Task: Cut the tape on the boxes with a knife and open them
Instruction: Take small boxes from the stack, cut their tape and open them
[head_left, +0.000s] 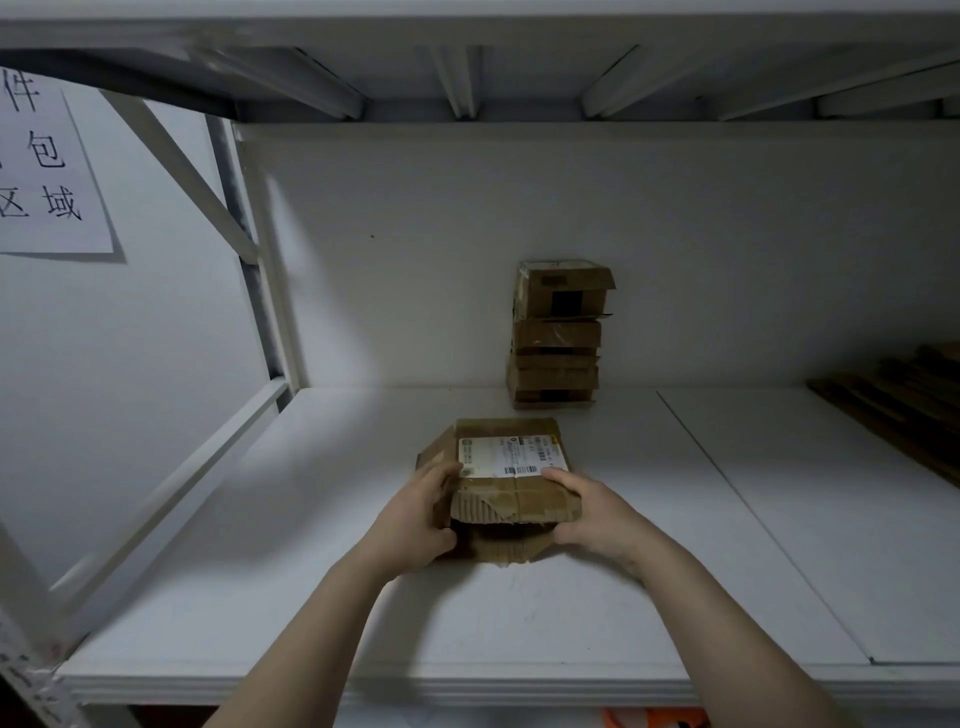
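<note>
Cardboard box, one of it, worn and creased, sits in the middle of the white shelf. A white shipping label and glossy tape run across its top. Its near end gapes, the upper flap torn to bare corrugation and the lower flap sagging. The left hand grips its left side with fingers curled round the edge. The right hand grips the right near corner, thumb on top. Behind, against the wall, stands one stack of boxes, four or five; I cannot tell which.
</note>
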